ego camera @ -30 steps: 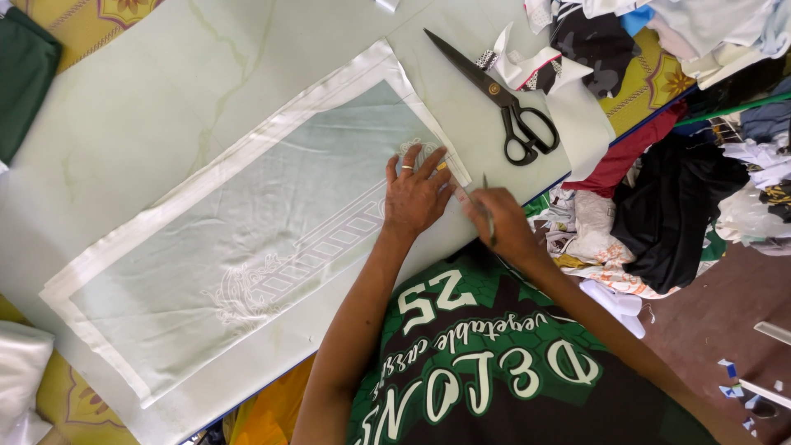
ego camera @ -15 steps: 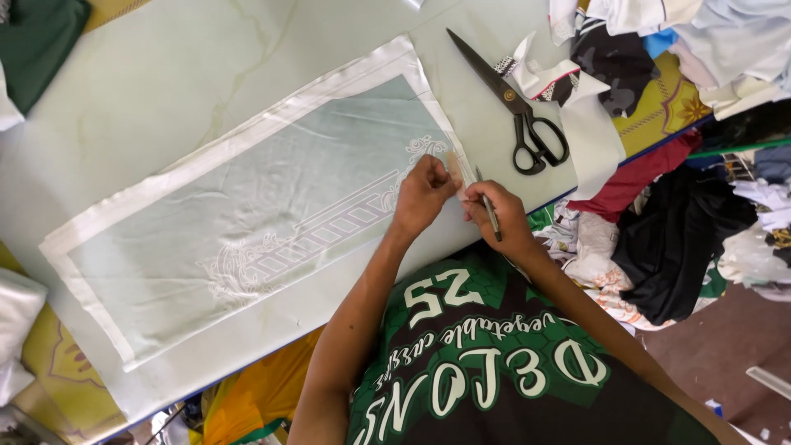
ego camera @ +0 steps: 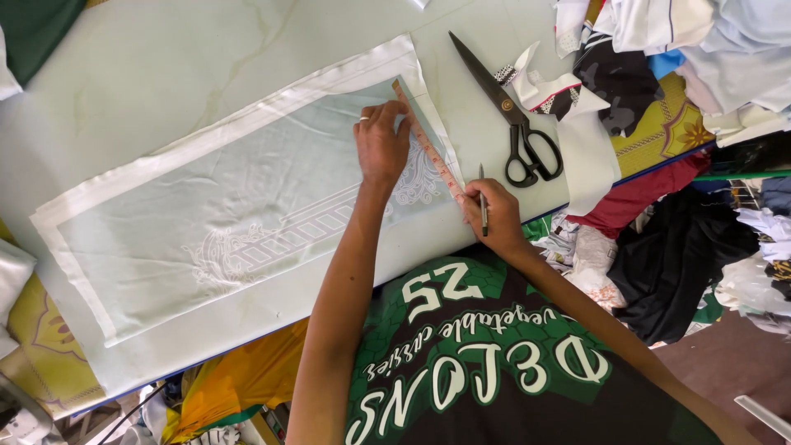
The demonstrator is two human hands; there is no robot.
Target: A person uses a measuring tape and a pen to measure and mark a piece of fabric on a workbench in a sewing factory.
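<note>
Your left hand (ego camera: pixel 381 144) presses flat, fingers spread, on a ruler (ego camera: pixel 428 148) lying slantwise across the pale fabric panel (ego camera: pixel 231 214) at its 2 o'clock corner. Your right hand (ego camera: pixel 492 216) is closed around a pencil (ego camera: pixel 483 206), held upright just beside the ruler's lower end at the panel's edge. The panel lies flat on the light table (ego camera: pixel 165 66), a white scroll pattern showing along it. Black scissors (ego camera: pixel 507 111) rest on the table at 1 o'clock, near a heap of cloth scraps (ego camera: pixel 659 99).
</note>
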